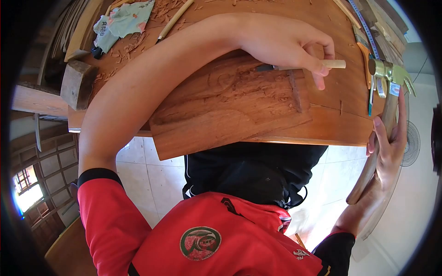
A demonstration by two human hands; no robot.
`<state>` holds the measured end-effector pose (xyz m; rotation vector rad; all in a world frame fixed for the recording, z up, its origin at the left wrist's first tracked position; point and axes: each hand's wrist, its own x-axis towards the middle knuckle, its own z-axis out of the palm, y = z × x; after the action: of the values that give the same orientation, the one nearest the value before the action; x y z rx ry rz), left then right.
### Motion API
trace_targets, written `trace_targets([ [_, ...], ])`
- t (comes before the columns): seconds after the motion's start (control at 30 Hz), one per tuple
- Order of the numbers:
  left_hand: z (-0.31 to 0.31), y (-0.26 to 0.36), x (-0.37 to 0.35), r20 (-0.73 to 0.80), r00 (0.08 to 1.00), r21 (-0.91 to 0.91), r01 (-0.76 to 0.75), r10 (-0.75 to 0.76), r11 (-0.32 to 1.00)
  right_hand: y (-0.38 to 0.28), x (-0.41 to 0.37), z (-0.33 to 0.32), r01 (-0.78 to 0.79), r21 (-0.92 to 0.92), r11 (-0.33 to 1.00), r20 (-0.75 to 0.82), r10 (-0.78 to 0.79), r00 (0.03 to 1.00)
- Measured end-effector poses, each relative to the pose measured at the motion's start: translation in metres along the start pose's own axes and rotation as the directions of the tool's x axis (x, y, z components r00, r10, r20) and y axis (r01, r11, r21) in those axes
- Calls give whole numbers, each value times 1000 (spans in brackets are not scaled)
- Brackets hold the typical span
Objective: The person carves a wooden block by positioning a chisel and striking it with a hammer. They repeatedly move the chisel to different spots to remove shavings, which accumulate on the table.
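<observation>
A partly carved wooden board (221, 110) lies slanted on the table, its near corner jutting past the front edge. My left hand (285, 48) is over the board's upper right part, with its fingers round a chisel (334, 64); the light handle points right and the dark blade points left, low over the wood. At the far right my right hand (389, 147) grips the wooden handle of a claw hammer (390, 99). The hammer's metal head is up, beyond the fingers, beside the table's right end.
Wood shavings (124, 50) and a crumpled printed cloth (124, 23) lie at the back left, near another tool (175, 20). A wooden block (78, 85) sits at the left edge. Along the right are a measuring tape (363, 23) and wood strips.
</observation>
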<state>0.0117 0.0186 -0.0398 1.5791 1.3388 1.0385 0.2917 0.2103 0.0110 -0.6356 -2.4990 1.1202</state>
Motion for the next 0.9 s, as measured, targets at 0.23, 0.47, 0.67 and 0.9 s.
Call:
trace_targets([
  [0.23, 2, -6, 7, -60, 997, 47, -54, 57, 997, -8, -2, -4, 36, -65, 997, 35, -34, 999],
  [0.47, 0, -21, 13, -28, 989, 75, -145, 147, 987, -16, 0, 8, 72, -69, 995, 97, -65, 993],
  [0.67, -2, -11, 3, -5, 998, 35, -63, 63, 997, -9, 1, 6, -6, -28, 1000, 75, 8, 997],
  [0.9, -2, -8, 7, -21, 997, -12, -76, 76, 997, -13, -2, 15, 27, -41, 999, 73, -24, 997],
])
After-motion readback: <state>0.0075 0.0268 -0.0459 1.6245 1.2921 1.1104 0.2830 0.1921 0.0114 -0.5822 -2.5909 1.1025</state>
